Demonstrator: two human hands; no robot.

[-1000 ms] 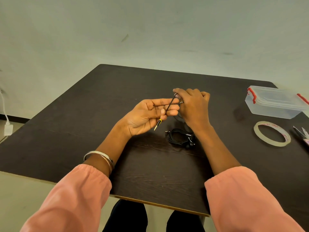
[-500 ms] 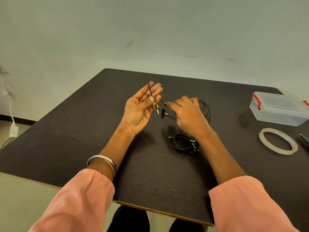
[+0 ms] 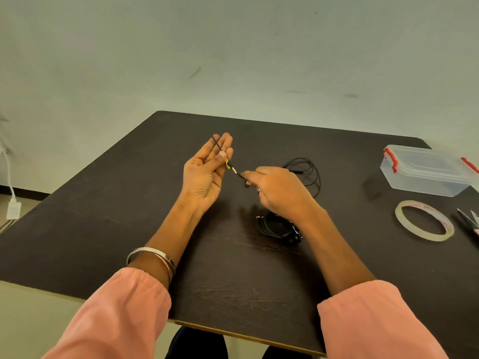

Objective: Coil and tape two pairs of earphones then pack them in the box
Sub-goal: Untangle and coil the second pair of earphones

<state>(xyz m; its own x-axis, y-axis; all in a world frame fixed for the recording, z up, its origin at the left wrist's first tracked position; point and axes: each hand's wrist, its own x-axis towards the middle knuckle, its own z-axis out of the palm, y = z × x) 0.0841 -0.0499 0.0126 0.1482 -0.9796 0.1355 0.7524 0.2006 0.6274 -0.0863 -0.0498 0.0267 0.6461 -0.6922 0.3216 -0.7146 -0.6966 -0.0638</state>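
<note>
My left hand [image 3: 206, 172] is raised palm-up over the dark table [image 3: 108, 216], its thumb pinning a black earphone cable [image 3: 307, 172] near the yellow plug end against the fingers. The cable loops over my fingertips. My right hand [image 3: 277, 190] pinches the same cable just right of the plug, and loose loops trail onto the table behind it. A second pair of black earphones [image 3: 278, 228] lies coiled on the table below my right wrist. The clear plastic box [image 3: 425, 172] with red clips stands shut at the far right.
A roll of clear tape [image 3: 425, 224] lies flat at the right, with scissors [image 3: 467, 220] partly cut off at the frame's right edge beside it. A white charger and cable [image 3: 13, 208] hang by the wall at left. The table's front edge is near my sleeves.
My left hand rose and turned palm-up with the plug end pinned. My right hand drew away to the right, and loose cable loops now lie behind it.
</note>
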